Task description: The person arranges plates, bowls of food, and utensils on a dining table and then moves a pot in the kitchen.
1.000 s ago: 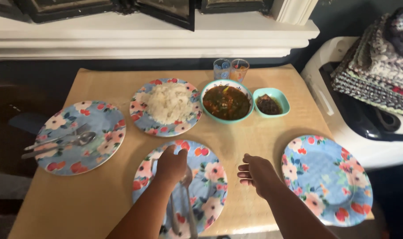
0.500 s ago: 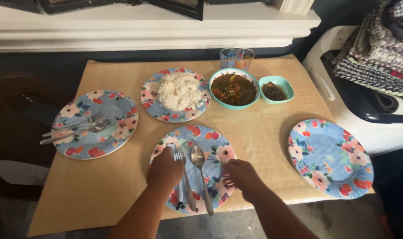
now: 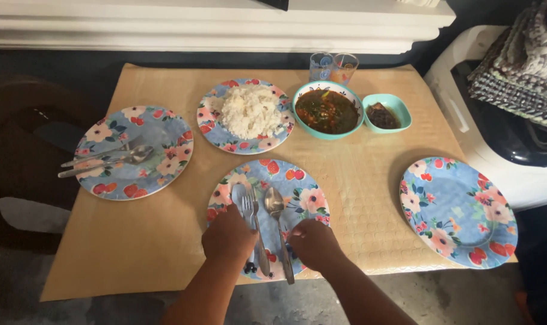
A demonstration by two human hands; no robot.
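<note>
Four floral plates sit on the tan mat. The left plate carries a spoon and fork lying crosswise. Next comes the near plate, at the mat's front edge, with both hands on it. The left hand rests knuckles up on the plate's left side, fingers curled over the handles of a knife and fork; whether it pinches them or merely presses on them cannot be told. Just right of the fork lies a spoon, bowl pointing away, handle running back to the plate's front rim. The right hand is bent down at the plate's right front, fingertips at the spoon's handle; its hold is hidden, so I cannot tell if it grips. Behind the near plate is the rice plate, heaped with white rice. To its right a teal bowl holds dark stew, and touching that a smaller dish holds a dark relish. Two glasses stand behind the bowl. The right plate lies bare at the mat's edge, beside a white appliance topped with folded cloths.
</note>
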